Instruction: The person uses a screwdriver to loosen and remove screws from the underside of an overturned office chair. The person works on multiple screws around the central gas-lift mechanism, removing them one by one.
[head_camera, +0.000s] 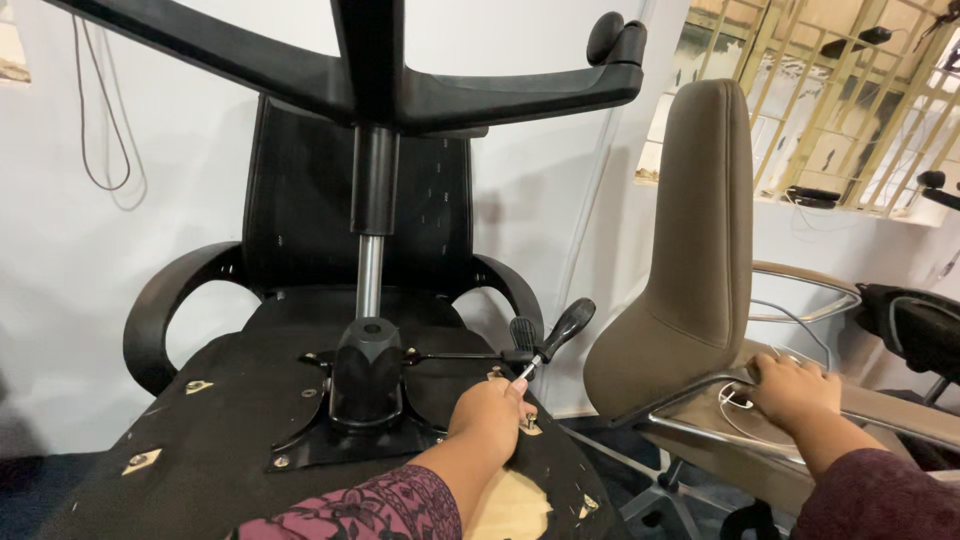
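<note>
Upturned seat: a black office chair (300, 400) lies on its back with the seat underside facing up; at 8 o'clock of the view, metal brackets stud the dark fabric.
Mechanism plate: a black tilt plate (345, 440) is bolted to the underside, the gas cylinder (370, 270) rising from its hub towards 12 o'clock, where the star base (400, 90) spreads across the top.
Screwdriver: a black-handled screwdriver (555, 335) slants up towards 1 o'clock of the left hand, its thin steel shaft running down into the fist.
Left hand: the left hand (490, 415) is at centre, fingers clamped on the screwdriver low on its shaft, the tip apparently on a bracket screw at the seat edge, though the fist hides the contact.
Step in hand: it looks like a screw on the seat underside is being worked.
Next move calls for: the tip kept seated squarely in the screw head, with steady downward pressure while turning.
Beige chair: a second, taupe chair (690, 260) stands at 3 o'clock.
Right hand: the right hand (790, 385) rests on that chair's metal frame (700, 425), fingers curled over the frame, beside a white cord.
</note>
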